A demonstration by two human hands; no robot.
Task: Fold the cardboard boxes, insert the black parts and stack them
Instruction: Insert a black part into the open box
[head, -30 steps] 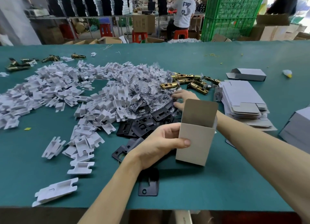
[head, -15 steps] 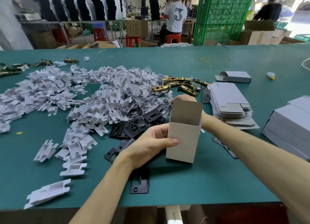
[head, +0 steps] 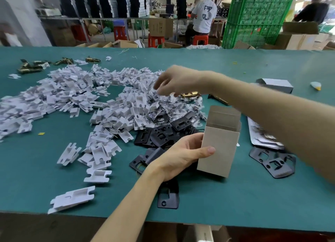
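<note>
Left hand [head: 183, 156] grips the open cardboard box [head: 220, 147]; right hand [head: 177, 82] has left it, blurred over small bags [head: 163, 106] beyond, grip unclear: filling likely starts.

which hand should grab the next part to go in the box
Right. The left hand grips the open pale brown cardboard box upright, so it is occupied. The right hand hangs over the heap of small clear plastic bags, beside the black flat parts; its fingers are blurred.
</note>
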